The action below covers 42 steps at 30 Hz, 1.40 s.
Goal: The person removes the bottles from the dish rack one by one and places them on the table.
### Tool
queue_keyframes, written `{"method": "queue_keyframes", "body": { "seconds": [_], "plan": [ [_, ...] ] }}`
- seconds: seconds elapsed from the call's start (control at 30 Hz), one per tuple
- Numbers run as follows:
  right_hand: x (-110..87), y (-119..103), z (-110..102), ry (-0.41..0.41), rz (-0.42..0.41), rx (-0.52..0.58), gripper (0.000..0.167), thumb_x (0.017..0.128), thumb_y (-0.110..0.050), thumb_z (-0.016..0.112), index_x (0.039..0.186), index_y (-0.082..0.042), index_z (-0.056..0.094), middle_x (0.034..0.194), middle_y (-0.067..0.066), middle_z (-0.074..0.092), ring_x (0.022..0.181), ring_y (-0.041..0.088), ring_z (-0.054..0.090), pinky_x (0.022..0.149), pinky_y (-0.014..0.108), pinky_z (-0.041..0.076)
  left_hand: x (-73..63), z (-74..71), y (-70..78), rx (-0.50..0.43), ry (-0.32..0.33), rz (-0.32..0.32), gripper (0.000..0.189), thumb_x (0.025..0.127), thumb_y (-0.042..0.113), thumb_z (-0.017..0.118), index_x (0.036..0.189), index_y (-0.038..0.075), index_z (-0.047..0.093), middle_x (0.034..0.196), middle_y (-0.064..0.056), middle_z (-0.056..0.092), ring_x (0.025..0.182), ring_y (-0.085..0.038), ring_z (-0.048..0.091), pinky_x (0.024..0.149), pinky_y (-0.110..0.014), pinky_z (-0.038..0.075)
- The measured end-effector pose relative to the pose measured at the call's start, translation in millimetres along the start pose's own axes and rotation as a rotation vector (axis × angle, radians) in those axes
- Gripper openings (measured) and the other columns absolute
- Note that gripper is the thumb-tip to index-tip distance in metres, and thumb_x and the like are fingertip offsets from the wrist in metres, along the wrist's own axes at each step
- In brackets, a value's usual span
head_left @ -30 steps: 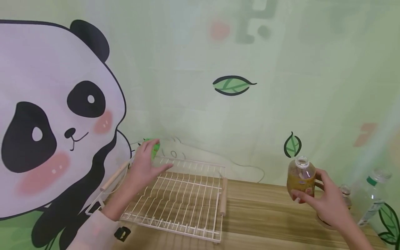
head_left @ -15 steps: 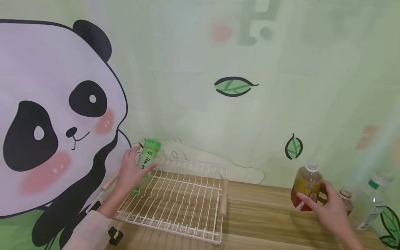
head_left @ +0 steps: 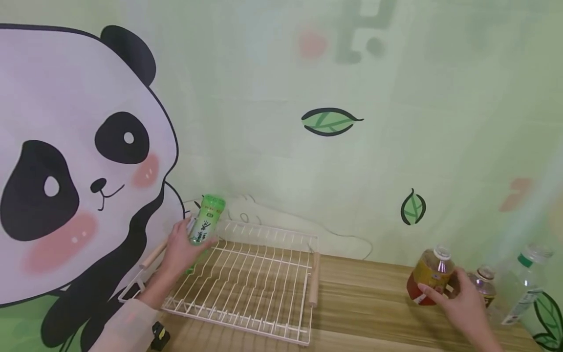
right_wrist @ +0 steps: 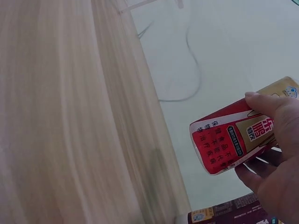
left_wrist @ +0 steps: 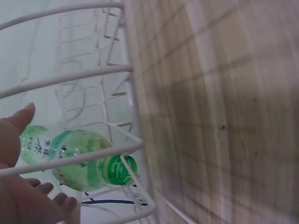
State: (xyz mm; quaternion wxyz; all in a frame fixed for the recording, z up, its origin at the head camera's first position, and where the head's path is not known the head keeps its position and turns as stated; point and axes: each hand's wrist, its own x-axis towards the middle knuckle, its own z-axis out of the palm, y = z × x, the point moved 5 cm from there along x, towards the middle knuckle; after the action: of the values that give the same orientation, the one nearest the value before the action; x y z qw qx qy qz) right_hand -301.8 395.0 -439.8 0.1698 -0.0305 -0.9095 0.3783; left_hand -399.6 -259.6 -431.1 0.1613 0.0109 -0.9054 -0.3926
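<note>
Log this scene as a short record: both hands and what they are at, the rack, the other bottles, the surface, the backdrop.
Left hand: thumb and fingers spread about the green bottle; contact unclear
Rack: white wire rack, green bottle standing neck down in it
Right hand: grips red-and-yellow bottle, neck up
Other bottles: dark-labelled bottle, green-ringed clear bottle
Surface: wood-grain table
Backdrop: pale green, printed panda

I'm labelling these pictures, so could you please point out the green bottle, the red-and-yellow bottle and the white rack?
Green bottle [head_left: 204,226]: head view, its label.
Red-and-yellow bottle [right_wrist: 237,134]: right wrist view, its label.
White rack [head_left: 314,279]: head view, its right wooden handle.
</note>
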Motion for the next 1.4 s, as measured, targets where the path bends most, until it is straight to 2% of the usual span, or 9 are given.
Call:
{"method": "queue_keyframes", "body": {
  "seconds": [0.2, 0.33, 0.5, 0.8, 0.97, 1.17, 1.4],
  "plan": [
    [1.8, 12.8, 3.6, -0.044, 0.072, -0.072, 0.095, 0.095, -0.050, 0.080, 0.153, 0.010, 0.035, 0.148, 0.045, 0.046, 0.134, 0.063, 0.049, 0.102, 0.068, 0.053, 0.4, 6.0, -8.5, 0.067, 0.004, -0.027, 0.108, 0.092, 0.032, 0.086, 0.163, -0.013, 0.019, 0.150, -0.041, 0.036, 0.129, -0.056, 0.048, 0.107, -0.068, 0.048],
    [2.9, 22.9, 6.9, -0.062, 0.123, -0.055, 0.098, 0.095, -0.054, 0.079, 0.155, 0.009, 0.033, 0.149, 0.045, 0.045, 0.135, 0.062, 0.049, 0.103, 0.067, 0.053, -2.5, 8.9, -10.1, 0.077, -0.023, -0.061, 0.105, 0.092, 0.027, 0.085, 0.161, -0.016, 0.018, 0.147, -0.042, 0.037, 0.131, -0.057, 0.047, 0.110, -0.068, 0.046],
    [3.6, 30.7, 7.4, -0.068, 0.150, -0.039, 0.104, 0.095, -0.055, 0.078, 0.160, 0.009, 0.027, 0.152, 0.045, 0.041, 0.136, 0.064, 0.045, 0.106, 0.071, 0.048, -3.0, 8.6, -9.2, 0.067, -0.041, -0.068, 0.106, 0.093, 0.025, 0.084, 0.160, -0.018, 0.015, 0.149, -0.044, 0.033, 0.132, -0.058, 0.046, 0.112, -0.068, 0.044],
    [4.5, 41.6, 7.6, -0.148, 0.219, -0.070, 0.113, 0.096, -0.061, 0.074, 0.162, 0.011, 0.018, 0.157, 0.048, 0.031, 0.142, 0.066, 0.036, 0.113, 0.074, 0.040, -3.7, 8.5, -10.4, 0.058, -0.067, -0.090, 0.104, 0.095, 0.026, 0.083, 0.159, -0.020, 0.015, 0.141, -0.042, 0.039, 0.126, -0.056, 0.051, 0.105, -0.067, 0.049],
    [3.1, 46.4, 10.5, -0.179, 0.269, -0.072, 0.120, 0.093, -0.068, 0.072, 0.163, 0.011, 0.014, 0.159, 0.048, 0.027, 0.144, 0.067, 0.031, 0.115, 0.075, 0.036, -2.9, 8.8, -12.6, 0.077, -0.062, -0.065, 0.099, 0.095, 0.024, 0.083, 0.156, -0.021, 0.021, 0.135, -0.040, 0.044, 0.119, -0.053, 0.056, 0.100, -0.065, 0.052],
    [1.9, 47.9, 12.6, -0.176, 0.290, -0.083, 0.122, 0.093, -0.069, 0.072, 0.162, 0.013, 0.014, 0.159, 0.048, 0.025, 0.145, 0.066, 0.031, 0.116, 0.073, 0.036, -1.9, 10.3, -11.7, 0.075, -0.068, -0.025, 0.083, 0.094, 0.019, 0.083, 0.148, -0.021, 0.034, 0.127, -0.037, 0.050, 0.109, -0.047, 0.061, 0.093, -0.061, 0.056],
    [3.6, 49.5, 14.6, -0.183, 0.288, -0.095, 0.121, 0.094, -0.067, 0.072, 0.162, 0.012, 0.012, 0.160, 0.048, 0.025, 0.146, 0.066, 0.028, 0.118, 0.075, 0.031, -1.8, 12.7, -14.5, 0.078, -0.091, -0.051, 0.082, 0.096, 0.019, 0.081, 0.150, -0.020, 0.032, 0.130, -0.035, 0.048, 0.111, -0.046, 0.061, 0.093, -0.060, 0.057]
  ]
}}
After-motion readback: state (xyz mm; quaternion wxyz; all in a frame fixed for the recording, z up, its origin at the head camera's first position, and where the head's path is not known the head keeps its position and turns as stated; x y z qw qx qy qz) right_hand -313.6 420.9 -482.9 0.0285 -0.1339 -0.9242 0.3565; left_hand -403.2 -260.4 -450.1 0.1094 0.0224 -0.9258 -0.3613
